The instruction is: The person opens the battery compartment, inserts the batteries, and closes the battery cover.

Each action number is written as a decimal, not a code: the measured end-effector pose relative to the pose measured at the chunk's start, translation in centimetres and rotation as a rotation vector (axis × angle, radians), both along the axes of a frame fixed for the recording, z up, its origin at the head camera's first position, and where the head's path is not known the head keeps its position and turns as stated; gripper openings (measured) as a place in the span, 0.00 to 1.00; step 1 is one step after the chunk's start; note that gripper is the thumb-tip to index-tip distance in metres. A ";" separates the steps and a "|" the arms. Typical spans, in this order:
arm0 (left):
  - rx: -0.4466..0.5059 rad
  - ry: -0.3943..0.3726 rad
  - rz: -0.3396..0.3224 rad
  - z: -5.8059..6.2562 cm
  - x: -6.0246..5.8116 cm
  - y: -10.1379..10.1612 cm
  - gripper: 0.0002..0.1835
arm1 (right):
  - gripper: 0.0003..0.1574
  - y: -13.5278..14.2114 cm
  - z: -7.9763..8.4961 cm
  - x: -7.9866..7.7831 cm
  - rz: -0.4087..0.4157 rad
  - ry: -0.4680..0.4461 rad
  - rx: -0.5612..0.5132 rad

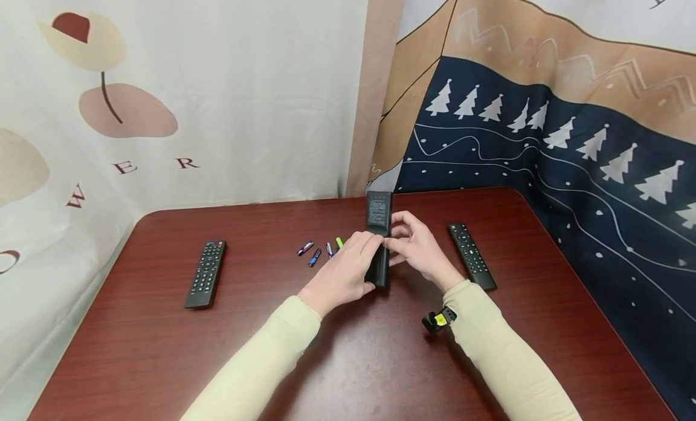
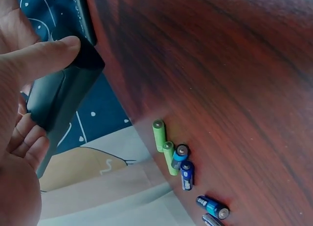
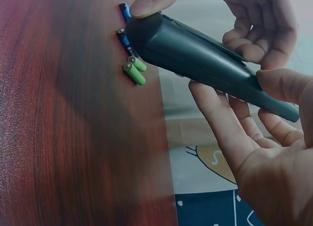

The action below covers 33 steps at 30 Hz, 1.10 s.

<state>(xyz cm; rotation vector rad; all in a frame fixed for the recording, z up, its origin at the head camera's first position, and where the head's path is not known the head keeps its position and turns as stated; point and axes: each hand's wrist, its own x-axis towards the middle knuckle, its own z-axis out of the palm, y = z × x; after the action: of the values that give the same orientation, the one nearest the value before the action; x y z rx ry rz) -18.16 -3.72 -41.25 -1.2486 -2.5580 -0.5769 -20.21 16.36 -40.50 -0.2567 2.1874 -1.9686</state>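
Both hands hold a black remote control (image 1: 379,209) above the table, its labelled back facing up. My left hand (image 1: 346,265) grips it from the left, with the thumb (image 2: 58,51) on its near end and the fingers at the battery cover (image 3: 205,40). One edge of that cover seems to stand slightly off the body. On the other side, my right hand (image 1: 417,249) pinches the remote, thumb (image 3: 283,84) along its edge and fingers beneath. The button side is hidden.
Several loose batteries, blue ones (image 1: 315,257) and green ones (image 2: 159,135), lie on the dark red table (image 1: 261,348) left of the hands. One remote (image 1: 205,275) lies at the left, another remote (image 1: 470,256) beside the right forearm. Curtains (image 1: 261,107) hang behind.
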 end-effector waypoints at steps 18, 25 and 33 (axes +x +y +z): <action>0.088 0.015 -0.021 -0.7 0.3 -0.8 0.39 | 0.26 0.0 -0.1 0.0 -0.046 -0.034 -0.001; 0.115 0.033 -0.013 -0.9 0.4 -0.8 0.34 | 0.27 0.1 -0.3 0.0 -0.045 -0.030 -0.009; 0.156 0.013 0.015 -1.1 0.6 -0.8 0.32 | 0.27 0.0 -0.4 0.0 -0.052 -0.029 -0.012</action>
<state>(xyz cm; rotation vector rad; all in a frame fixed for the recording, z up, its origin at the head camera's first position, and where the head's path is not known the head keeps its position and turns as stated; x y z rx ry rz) -17.52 -4.51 -42.39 -1.1753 -2.4560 -0.7469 -20.18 16.40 -40.92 -0.1739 2.1865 -1.9998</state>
